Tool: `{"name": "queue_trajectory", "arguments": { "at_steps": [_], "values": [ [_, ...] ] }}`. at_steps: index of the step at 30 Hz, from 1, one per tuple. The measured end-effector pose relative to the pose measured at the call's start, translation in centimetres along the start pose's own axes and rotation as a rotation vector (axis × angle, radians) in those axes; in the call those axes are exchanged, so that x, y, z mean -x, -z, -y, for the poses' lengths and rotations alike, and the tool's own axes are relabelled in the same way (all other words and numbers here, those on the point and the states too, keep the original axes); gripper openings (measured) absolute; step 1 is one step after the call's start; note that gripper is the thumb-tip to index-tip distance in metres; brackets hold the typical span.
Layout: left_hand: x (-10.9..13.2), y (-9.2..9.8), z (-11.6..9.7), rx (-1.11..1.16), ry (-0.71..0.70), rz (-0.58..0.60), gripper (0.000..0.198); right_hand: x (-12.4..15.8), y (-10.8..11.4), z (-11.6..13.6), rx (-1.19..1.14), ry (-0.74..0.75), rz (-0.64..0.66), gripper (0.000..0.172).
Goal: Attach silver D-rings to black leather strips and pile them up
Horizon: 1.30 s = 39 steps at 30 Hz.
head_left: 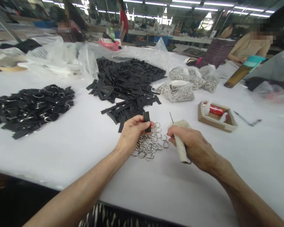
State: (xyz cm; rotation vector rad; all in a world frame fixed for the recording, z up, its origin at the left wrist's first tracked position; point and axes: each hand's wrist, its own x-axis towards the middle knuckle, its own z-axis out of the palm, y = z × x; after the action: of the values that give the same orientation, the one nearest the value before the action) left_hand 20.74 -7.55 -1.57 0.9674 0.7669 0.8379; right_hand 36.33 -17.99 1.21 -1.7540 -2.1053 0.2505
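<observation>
My left hand (133,132) pinches a short folded black strap piece (146,120), held upright over a small heap of metal D-rings (151,145) on the white table (61,148). My right hand (191,143) is wrapped round a cloth-bound tool handle (181,148) with a thin metal point (171,117) sticking up. The hands are about a hand's width apart. A big pile of loose black strap pieces (130,83) lies just beyond my left hand.
A heap of black straps with rings (30,107) lies at the left. Clear bags of metal rings (182,90) sit behind, a small cardboard tray (216,116) with a red item at the right. Other people work at the far edge and at tables beyond.
</observation>
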Motion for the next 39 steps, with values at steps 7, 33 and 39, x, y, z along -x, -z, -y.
{"name": "queue_trajectory", "arguments": {
  "at_steps": [7, 33, 39],
  "values": [
    [0.3, 0.5, -0.6, 0.003, -0.024, -0.030, 0.010, 0.1, -1.7, 1.4, 0.227, 0.049, 0.059, 0.015],
    [0.8, 0.4, -0.8, -0.160, 0.194, 0.176, 0.008, 0.5, -1.9, -0.2, -0.080, 0.063, -0.324, 0.013],
    [0.9, 0.3, -0.5, -0.246, 0.245, 0.299, 0.009, -2.1, 0.3, 1.2, -0.226, -0.173, -0.220, 0.005]
  ]
}}
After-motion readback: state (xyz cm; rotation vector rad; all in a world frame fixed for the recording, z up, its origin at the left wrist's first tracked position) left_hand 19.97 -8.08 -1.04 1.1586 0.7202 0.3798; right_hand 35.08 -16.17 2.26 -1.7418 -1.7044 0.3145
